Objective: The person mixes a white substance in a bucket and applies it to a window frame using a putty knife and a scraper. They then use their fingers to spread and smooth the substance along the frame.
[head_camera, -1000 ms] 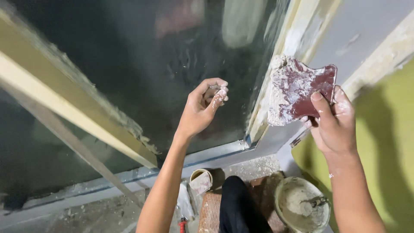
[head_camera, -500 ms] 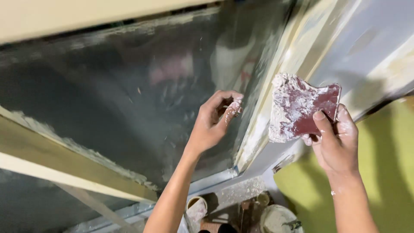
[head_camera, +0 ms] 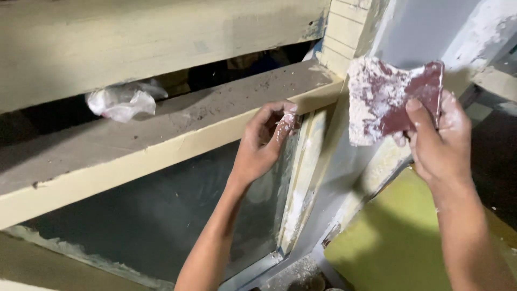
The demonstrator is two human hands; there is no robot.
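Left hand (head_camera: 264,143) raised against the upper corner of the window frame (head_camera: 304,178), fingers curled half closed, fingertips (head_camera: 288,121) white with putty and pinching a small lump of it; whether touching the frame, cannot tell. Right hand (head_camera: 439,143) closed on a maroon sheet of sandpaper (head_camera: 390,97), thumb across the front, held up just beside the frame's right side. Sandpaper bent, rough, heavily smeared with white. Dark, dusty glass pane (head_camera: 161,215) below. Rough concrete ledge (head_camera: 161,124) above, with crumpled clear plastic bag (head_camera: 121,102) on its left part. Yellow-green wall (head_camera: 393,242) at lower right.
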